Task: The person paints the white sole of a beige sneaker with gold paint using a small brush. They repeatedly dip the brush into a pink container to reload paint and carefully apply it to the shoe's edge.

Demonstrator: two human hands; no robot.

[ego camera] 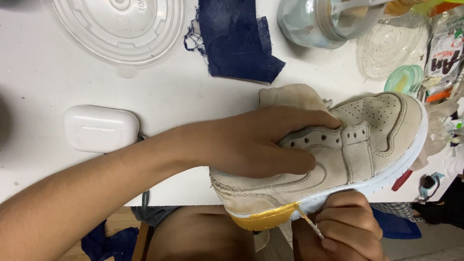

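Note:
A beige high-top sneaker (367, 140) lies on its side at the white table's (58, 63) front edge, toe to the right. Its white sole faces me, with the heel part (263, 220) painted yellow. My left hand (256, 142) reaches in from the left and presses on the shoe's ankle and lace area, holding it down. My right hand (345, 227) is below the sole, fingers closed on a thin paintbrush (309, 223) whose tip touches the edge of the yellow paint.
A white earbud case (100, 128) sits left of my forearm. At the back are a clear plastic lid (121, 29), a frayed navy cloth (237, 38) and a jar of cloudy liquid (314, 21). Glass dish, tape roll and packets crowd the right.

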